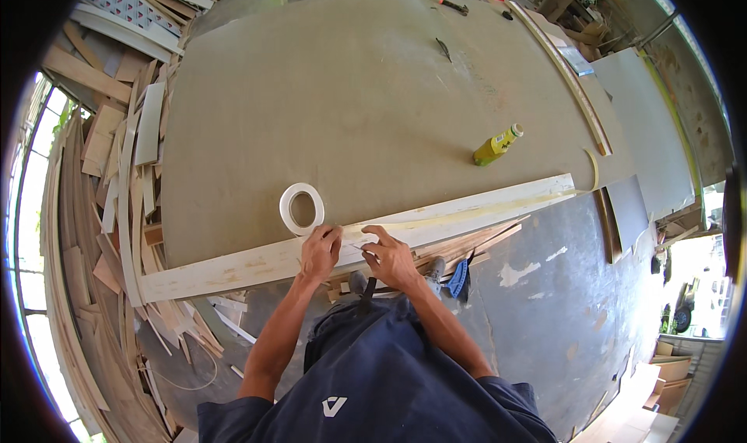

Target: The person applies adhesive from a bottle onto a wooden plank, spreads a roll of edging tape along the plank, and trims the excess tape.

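A long white board (pixel 226 270) lies along the near edge of the table, with scuffed brown patches on its face. On its right part runs a thin pale yellow strip (pixel 467 209), whose far right end curls up. My left hand (pixel 320 254) is closed at the strip's left end, fingertips pinched on it. Just to the right, my right hand (pixel 391 261) is closed in a pinch, index finger raised; a thin, small thing shows at its fingertips, its kind unclear. A white roll of tape (pixel 287 209) rests on the table just beyond my left hand.
A yellow-green bottle (pixel 492 149) stands on the brown table (pixel 311 93). A long wooden strip (pixel 564 77) lies at the right, with a dark-handled tool (pixel 454 7) at the far side. Wood offcuts (pixel 117 147) are piled left; more planks (pixel 467 244) lie below the board.
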The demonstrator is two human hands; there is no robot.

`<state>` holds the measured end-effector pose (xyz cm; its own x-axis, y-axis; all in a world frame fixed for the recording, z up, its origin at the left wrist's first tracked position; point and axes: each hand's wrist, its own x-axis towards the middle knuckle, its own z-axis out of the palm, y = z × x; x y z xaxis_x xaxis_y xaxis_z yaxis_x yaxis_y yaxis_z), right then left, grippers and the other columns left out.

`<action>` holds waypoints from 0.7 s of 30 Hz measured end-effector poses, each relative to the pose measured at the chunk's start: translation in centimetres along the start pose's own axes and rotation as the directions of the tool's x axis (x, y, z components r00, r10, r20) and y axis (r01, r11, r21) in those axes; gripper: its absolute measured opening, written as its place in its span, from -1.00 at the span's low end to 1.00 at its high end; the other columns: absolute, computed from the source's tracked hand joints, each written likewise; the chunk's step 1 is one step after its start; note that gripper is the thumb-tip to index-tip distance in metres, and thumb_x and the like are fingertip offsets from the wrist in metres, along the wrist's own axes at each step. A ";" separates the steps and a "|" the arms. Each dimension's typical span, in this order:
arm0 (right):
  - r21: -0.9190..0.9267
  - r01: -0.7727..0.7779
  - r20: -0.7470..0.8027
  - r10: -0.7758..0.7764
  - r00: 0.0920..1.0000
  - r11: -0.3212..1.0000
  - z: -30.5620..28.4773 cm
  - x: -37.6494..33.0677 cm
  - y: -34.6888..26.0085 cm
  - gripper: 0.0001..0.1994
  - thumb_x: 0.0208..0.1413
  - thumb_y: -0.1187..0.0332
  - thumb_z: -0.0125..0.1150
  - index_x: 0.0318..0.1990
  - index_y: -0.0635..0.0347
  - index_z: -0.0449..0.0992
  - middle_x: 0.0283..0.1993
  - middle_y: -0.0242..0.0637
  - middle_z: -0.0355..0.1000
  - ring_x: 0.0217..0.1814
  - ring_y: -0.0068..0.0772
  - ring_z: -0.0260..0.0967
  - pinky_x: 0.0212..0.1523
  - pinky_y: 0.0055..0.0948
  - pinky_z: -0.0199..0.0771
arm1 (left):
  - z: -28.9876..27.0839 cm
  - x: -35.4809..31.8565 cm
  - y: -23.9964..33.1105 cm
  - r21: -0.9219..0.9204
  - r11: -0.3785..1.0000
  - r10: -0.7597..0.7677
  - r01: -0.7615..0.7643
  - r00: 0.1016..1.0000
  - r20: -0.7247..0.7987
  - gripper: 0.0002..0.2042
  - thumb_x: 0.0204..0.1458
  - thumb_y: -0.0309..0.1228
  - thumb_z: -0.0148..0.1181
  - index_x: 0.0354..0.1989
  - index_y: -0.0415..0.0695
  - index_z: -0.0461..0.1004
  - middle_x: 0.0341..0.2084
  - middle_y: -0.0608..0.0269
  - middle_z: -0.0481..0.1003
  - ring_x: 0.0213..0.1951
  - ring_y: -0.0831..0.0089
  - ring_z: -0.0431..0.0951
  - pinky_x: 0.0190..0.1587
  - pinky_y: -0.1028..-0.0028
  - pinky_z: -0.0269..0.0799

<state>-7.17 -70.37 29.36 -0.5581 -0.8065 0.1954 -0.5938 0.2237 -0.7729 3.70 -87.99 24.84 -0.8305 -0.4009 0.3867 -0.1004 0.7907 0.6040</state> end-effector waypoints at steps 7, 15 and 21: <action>-0.151 0.143 -0.034 -0.150 0.988 0.978 2.5 1.5 1.2 -0.89 -0.01 0.49 0.28 -0.30 0.24 0.57 0.16 -0.26 0.48 -0.10 -0.08 0.55 -0.17 -0.19 0.60 | -0.7 1.3 1.7 -0.211 0.937 -0.300 0.278 0.950 -0.081 -0.81 0.04 -0.52 0.34 -0.15 -0.25 0.64 -0.38 0.07 0.61 -0.42 0.26 0.62 -0.38 0.37 0.52; -0.085 0.163 -0.074 -0.169 0.983 0.983 3.4 1.7 1.3 -0.93 -0.01 0.48 0.27 -0.34 0.23 0.59 0.15 -0.27 0.51 -0.06 -0.10 0.55 -0.13 -0.21 0.60 | -1.2 1.4 1.6 -0.299 0.913 -0.298 0.277 0.954 -0.028 -0.82 0.10 -0.51 0.31 -0.14 -0.29 0.65 -0.30 0.00 0.65 -0.36 0.33 0.67 -0.27 0.44 0.56; 0.119 0.033 -0.021 -0.030 0.999 0.992 2.9 1.6 1.2 -0.90 -0.03 0.51 0.32 -0.33 0.28 0.58 0.13 -0.20 0.52 -0.19 -0.06 0.59 -0.24 -0.24 0.60 | -0.5 1.2 0.4 -0.452 0.832 -0.327 0.323 0.942 0.071 -0.83 0.15 -0.48 0.28 -0.16 -0.29 0.65 -0.30 0.04 0.65 -0.37 0.36 0.65 -0.28 0.42 0.54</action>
<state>-7.05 -73.00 27.01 -0.5518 -0.8013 0.2311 -0.5382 0.1304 -0.8326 2.90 -88.37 25.90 -0.7884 -0.6038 0.1176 -0.1040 0.3193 0.9419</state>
